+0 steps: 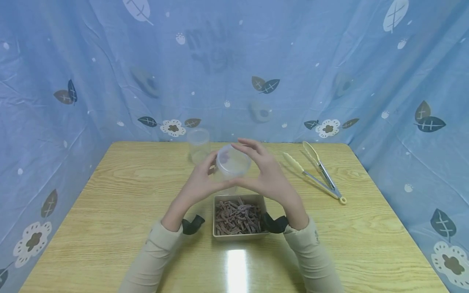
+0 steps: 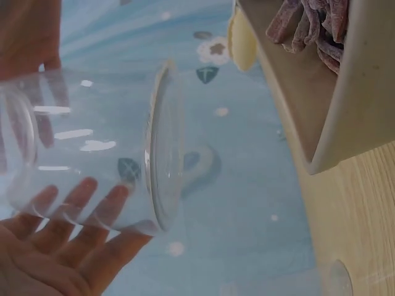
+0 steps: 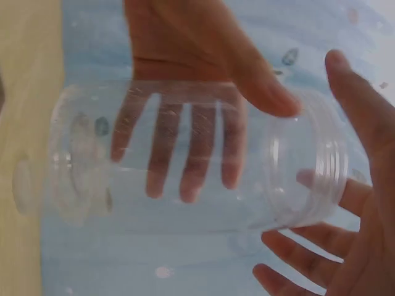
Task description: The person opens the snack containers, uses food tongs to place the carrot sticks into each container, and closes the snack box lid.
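A clear plastic jar [image 1: 233,162] is held upright above the table, just behind the beige tray. My left hand [image 1: 199,179] grips its side, thumb in front and fingers spread round the wall behind, as the right wrist view shows through the plastic. Ridges ring the jar's neck [image 3: 330,154] at the upper end. My right hand [image 1: 269,173] is close beside that neck, its thumb and fingers spread apart; the fingertips [image 3: 271,240] are right by the wall. Dark reddish-brown dried strips [image 1: 239,217] fill the tray [image 1: 242,237] between my forearms.
A second clear jar [image 1: 199,142] stands at the back of the table, left of the held one. Tongs with cream tips [image 1: 293,160] lie spread at the right. Blue patterned cloth [image 1: 227,81] hangs behind the wooden table [image 1: 121,203].
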{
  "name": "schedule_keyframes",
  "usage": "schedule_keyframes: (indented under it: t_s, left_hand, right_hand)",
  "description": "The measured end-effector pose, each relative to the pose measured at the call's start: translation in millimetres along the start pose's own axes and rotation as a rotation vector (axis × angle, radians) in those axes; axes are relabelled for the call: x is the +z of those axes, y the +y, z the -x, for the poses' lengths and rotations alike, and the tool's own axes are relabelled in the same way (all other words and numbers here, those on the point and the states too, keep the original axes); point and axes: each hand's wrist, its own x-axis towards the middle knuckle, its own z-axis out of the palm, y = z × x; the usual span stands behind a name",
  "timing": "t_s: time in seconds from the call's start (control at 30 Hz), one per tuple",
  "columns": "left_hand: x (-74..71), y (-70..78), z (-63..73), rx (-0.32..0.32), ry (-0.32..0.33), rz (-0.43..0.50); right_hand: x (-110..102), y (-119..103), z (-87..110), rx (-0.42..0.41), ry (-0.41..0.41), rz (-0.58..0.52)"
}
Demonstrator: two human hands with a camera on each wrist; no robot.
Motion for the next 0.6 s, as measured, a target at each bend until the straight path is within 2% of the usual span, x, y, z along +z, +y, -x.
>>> schedule_keyframes:
  t_s: [0.1,0.3,0.43,0.6]
  left_hand:
    - [0.8,0.0,-0.2,0.007,0.025,-0.016]
    - [0.9,1.1,-0.2,-0.007,0.042,-0.025]
    - [0.4,1.1,-0.2,-0.012,0.035,-0.005]
    - [-2.2,-0.6,-0.4,-0.016,0.000,0.007]
  right_hand:
    - [4.2,-1.8,-0.7,0.018,0.033,0.062]
    - [5.7,0.0,-1.4,0.016,0.064,0.066]
    - [4.3,1.5,-1.4,0.011,0.052,0.055]
    - [0.3,3.7,-0.7,0.021,0.000,0.001]
